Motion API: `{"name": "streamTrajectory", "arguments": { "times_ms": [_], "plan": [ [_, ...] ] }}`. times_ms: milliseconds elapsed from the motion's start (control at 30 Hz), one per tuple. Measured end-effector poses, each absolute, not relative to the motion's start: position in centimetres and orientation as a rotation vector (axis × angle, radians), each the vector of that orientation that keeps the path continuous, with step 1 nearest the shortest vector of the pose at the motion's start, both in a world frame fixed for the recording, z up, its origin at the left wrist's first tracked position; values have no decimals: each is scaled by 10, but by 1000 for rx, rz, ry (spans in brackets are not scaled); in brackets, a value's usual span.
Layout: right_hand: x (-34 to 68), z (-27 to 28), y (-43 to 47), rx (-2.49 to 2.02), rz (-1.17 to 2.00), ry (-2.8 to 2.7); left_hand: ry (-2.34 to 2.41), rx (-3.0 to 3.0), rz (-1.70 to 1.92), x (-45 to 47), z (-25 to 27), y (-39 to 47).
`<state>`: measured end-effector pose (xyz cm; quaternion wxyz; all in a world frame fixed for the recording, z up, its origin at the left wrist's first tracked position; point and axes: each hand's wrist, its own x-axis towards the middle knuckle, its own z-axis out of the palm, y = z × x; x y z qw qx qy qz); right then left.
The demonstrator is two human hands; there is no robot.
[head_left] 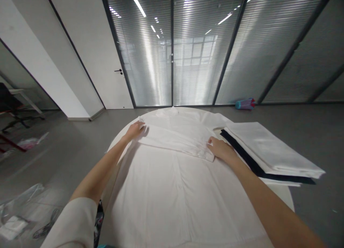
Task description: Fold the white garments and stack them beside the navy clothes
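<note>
A white button-up shirt (172, 190) lies spread out, its collar at the far side and its hem close to me. One sleeve (174, 139) is laid flat across the chest from left to right. At the shoulder end of that sleeve, my left hand (135, 130) is closed with its fingertips on the fabric. My right hand (219, 147) pinches the sleeve by the gathered cuff end, right of the middle. Both forearms reach in from the near side.
Under the shirt is a round white table (285, 194). A stack of folded white and dark cloth (271, 151) overhangs its right edge. Plastic wrapping (24, 198) and a cable (47, 224) lie on the floor at left. A blue-and-pink bin (245, 104) lies by the glass wall.
</note>
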<state>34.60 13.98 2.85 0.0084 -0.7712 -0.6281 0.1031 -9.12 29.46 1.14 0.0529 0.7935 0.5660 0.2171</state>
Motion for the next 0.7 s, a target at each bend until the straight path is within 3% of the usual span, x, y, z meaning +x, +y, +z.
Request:
{"name": "streamTrajectory", "arguments": {
  "times_ms": [267, 500, 700],
  "plan": [
    [343, 34, 137, -2475, 189, -2011, 2035, 2155, 589, -110, -12, 316],
    [349, 18, 144, -2391, 65, -1963, 2132, 1922, 743, -126, 16, 328],
    [351, 23, 152, -1909, 575, -1572, 1802, 2115, 861, -117, 19, 236]
  ]
}}
